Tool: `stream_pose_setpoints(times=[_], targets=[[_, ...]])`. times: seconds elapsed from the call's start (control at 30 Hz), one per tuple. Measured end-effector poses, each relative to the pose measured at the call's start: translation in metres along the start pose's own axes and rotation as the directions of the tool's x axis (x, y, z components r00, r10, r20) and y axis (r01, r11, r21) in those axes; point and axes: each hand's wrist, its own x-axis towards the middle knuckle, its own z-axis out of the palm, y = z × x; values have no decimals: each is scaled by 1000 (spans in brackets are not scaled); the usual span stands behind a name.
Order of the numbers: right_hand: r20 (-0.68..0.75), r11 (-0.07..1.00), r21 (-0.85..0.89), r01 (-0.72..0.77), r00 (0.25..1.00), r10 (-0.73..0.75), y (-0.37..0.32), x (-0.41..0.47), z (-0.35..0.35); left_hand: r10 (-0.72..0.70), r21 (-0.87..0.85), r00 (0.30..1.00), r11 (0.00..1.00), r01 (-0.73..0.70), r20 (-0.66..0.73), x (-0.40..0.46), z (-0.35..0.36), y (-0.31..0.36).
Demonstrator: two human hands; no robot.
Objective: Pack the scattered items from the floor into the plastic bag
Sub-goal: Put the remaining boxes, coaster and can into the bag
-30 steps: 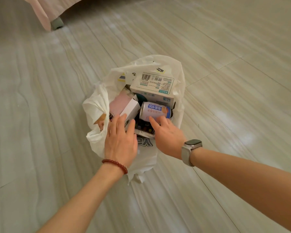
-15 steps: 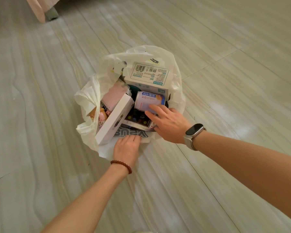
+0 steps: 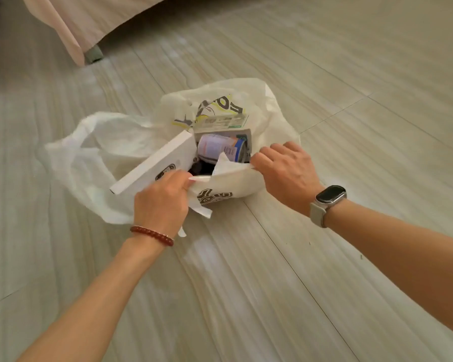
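Note:
A white plastic bag [image 3: 107, 152] with black and yellow print lies open on the floor, holding several items. A flat white box [image 3: 157, 160] sticks out of its left side at a slant. A blue and white can [image 3: 220, 150] lies on its side behind it, under a white carton with green print [image 3: 221, 122]. My left hand [image 3: 161, 202] pinches the near rim of the bag beside the flat box. My right hand [image 3: 285, 171] grips the same rim further right, and the plastic is stretched between them. Dark items deeper inside are mostly hidden.
The bag rests on pale striped floor tiles [image 3: 246, 283]. A piece of furniture draped in pink cloth [image 3: 89, 19], with a grey foot [image 3: 93, 53], stands at the upper left. A dark edge shows at the far left.
Both hands left the items and took hold of the bag's near rim, pulling it up. The bag's left handle has spread out across the floor. The can has rolled to show its back.

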Motion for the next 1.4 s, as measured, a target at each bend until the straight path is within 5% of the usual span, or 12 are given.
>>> stream_pose_setpoints(times=[0.07, 0.2, 0.4, 0.6, 0.9, 1.07, 1.23, 1.33, 1.4], targets=[[-15, 1000, 27, 3, 1000, -3, 2, 0, -6, 28, -21, 999, 999, -27, 35, -3, -9, 4], [89, 969, -73, 236, 969, -229, 13, -23, -10, 176, -47, 971, 984, -170, 164, -25, -3, 2], [108, 920, -183, 347, 937, -332, 28, -30, -17, 219, -9, 968, 976, -220, 124, -18, -1, 10], [104, 950, -171, 263, 963, -248, 23, -38, -5, 64, 65, 974, 995, -80, 218, 4, 14, 14], [243, 955, -90, 282, 936, -253, 34, -74, -5, 16, 230, 928, 967, -109, 373, -21, 20, 48], [223, 963, -89, 255, 947, -231, 48, -98, -9, -123, 93, 902, 991, 93, 413, -36, 37, 62], [200, 998, -17, 61, 978, -56, 60, -131, -15, 74, -145, 980, 988, -47, 186, -26, 38, 115], [248, 970, 48, -239, 944, 220, 82, -160, -23, 281, -245, 955, 936, -251, 94, -5, 49, 165], [271, 879, 75, -471, 858, 436, 104, -187, -30, 405, -287, 903, 890, -355, 141, 10, 68, 204]])
